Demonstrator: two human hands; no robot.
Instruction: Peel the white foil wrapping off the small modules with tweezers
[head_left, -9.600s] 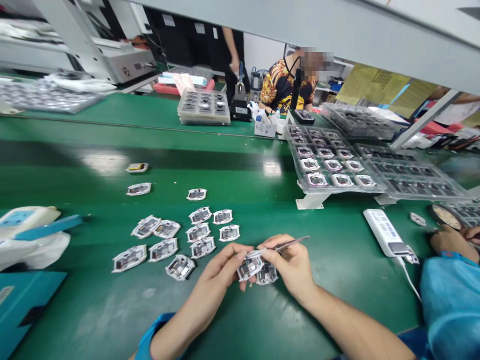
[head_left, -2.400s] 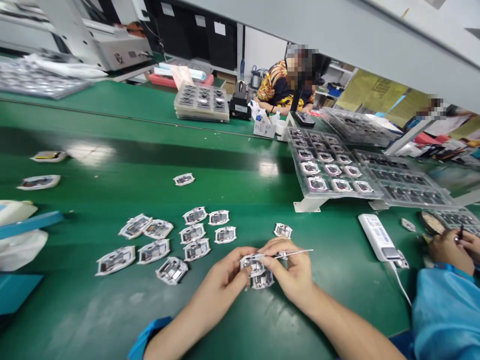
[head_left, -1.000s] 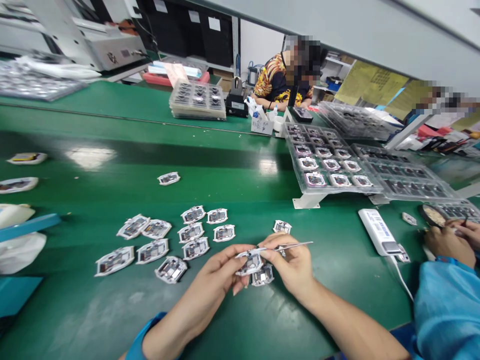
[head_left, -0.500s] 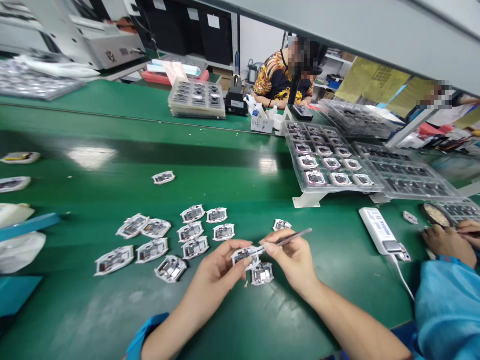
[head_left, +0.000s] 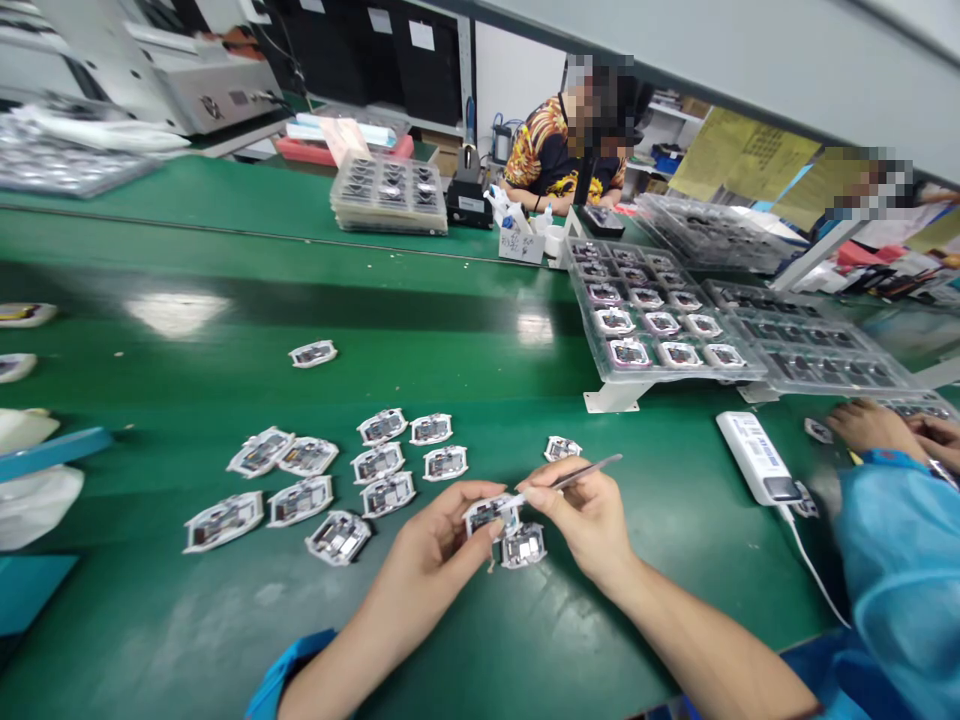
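My left hand (head_left: 448, 540) pinches a small white-rimmed device housing (head_left: 480, 515) with a circuit board inside, thumb over its front edge. Between the fingers of my right hand (head_left: 585, 515) are metal tweezers (head_left: 592, 470); their tips reach the right side of this housing, and what they touch is too small to make out. Just below, on the green surface, lies another open housing (head_left: 523, 546). A single housing (head_left: 562, 448) rests behind my right hand. Left of my hands, several similar housings (head_left: 388, 493) are laid out in loose groups.
A clear tray of housings (head_left: 679, 375) stands on white brackets at the right. Nearer are a white power strip (head_left: 754, 460) and its cable. A co-worker's hand (head_left: 874, 435) and blue sleeve occupy the right edge. Another housing (head_left: 313, 353) lies farther back; stacked trays (head_left: 390, 195) stand behind.
My hands keep nearly the same pose around the housing and tweezers. The housings at the far left and back have shifted left. The co-worker's hands at the right have moved left and up.
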